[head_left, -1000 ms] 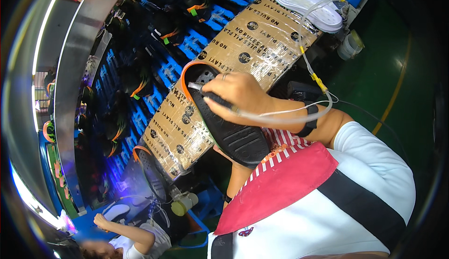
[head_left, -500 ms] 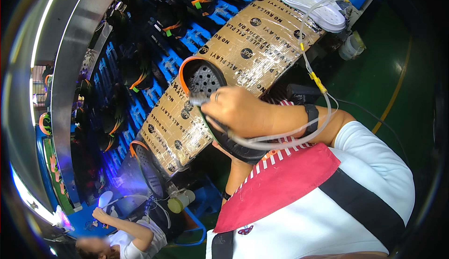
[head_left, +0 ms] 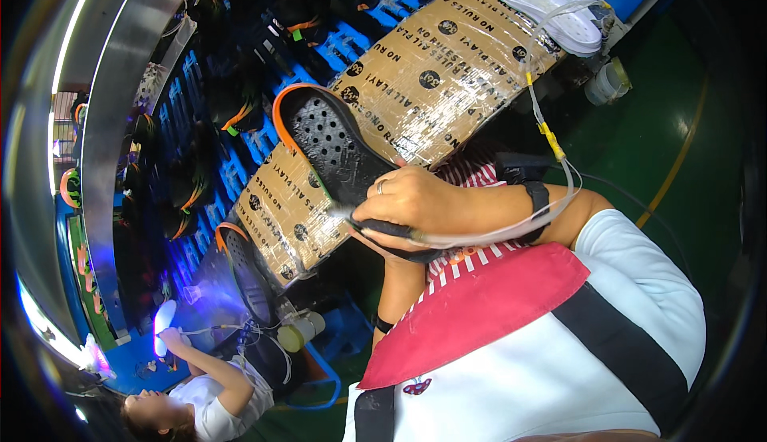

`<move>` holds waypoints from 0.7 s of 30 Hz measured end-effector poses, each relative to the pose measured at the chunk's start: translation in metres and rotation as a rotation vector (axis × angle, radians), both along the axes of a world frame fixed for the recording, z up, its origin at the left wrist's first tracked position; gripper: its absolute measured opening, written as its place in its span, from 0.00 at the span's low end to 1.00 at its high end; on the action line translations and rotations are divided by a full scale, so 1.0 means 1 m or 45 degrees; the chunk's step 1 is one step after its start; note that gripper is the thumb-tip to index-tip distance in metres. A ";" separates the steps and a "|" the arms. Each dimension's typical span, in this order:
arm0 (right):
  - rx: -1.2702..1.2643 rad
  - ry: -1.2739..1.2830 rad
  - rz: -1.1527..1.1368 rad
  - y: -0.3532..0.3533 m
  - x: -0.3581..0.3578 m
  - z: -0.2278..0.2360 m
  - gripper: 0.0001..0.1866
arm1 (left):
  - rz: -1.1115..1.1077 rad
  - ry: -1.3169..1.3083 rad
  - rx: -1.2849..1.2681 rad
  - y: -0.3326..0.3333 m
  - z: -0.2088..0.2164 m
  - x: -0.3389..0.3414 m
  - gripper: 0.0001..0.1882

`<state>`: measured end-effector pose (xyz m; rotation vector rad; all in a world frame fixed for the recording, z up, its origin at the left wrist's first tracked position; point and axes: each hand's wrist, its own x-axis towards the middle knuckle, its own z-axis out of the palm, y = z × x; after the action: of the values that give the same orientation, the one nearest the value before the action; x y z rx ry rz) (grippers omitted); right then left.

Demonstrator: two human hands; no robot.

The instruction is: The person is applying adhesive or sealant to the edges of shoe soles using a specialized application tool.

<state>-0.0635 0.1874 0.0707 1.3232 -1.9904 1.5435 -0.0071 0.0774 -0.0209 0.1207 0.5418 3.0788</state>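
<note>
A black shoe sole (head_left: 323,134) with an orange rim at the toe and rows of round holes lies tilted in front of me, its heel end close to my body. My left hand (head_left: 382,252) grips it from beneath; the sole hides most of this hand. Over the near half, my right hand (head_left: 423,202) is closed around the dark handle of a brush (head_left: 383,228). The brush's blurred pale tip is at the sole's left edge. From its back end runs a clear tube (head_left: 479,237).
A table covered in printed brown cardboard (head_left: 431,99) lies below the sole. White soles (head_left: 551,12) and clear bottles stand at its far right end. Dark soles fill blue racks (head_left: 343,51) on the left. Another person (head_left: 228,382) works at the lower left.
The sole has shifted left and slightly up. My right hand and the brush have moved down along its edge toward the heel. The other person's arm has shifted.
</note>
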 end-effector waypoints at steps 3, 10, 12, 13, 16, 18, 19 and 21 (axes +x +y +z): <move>-0.232 -0.390 0.248 0.006 -0.001 0.008 0.09 | 0.032 0.007 0.015 -0.009 -0.001 -0.001 0.49; -0.047 -0.009 0.001 0.001 0.010 -0.007 0.11 | 0.041 0.070 0.037 -0.009 0.010 -0.012 0.49; -0.113 -0.192 0.207 0.005 0.007 -0.003 0.11 | 0.053 0.093 0.048 -0.012 0.011 -0.014 0.49; -0.181 -0.371 0.406 0.008 0.006 0.001 0.10 | 0.062 0.112 0.064 -0.015 0.012 -0.017 0.49; -0.187 -0.351 0.159 0.010 0.012 0.004 0.11 | 0.090 0.145 0.089 -0.022 0.014 -0.020 0.49; -0.131 -0.321 0.151 0.011 0.014 0.001 0.12 | 0.108 0.163 0.103 -0.024 0.016 -0.024 0.49; -0.094 -0.334 0.233 0.012 0.016 0.001 0.12 | 0.123 0.173 0.106 -0.026 0.017 -0.024 0.49; -0.032 -0.307 0.360 0.014 0.018 0.005 0.12 | 0.155 0.195 0.118 -0.029 0.017 -0.025 0.50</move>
<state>-0.0452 0.2017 0.0759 1.5246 -1.9770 1.9314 -0.0319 0.0481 -0.0035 0.3400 0.4255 3.2324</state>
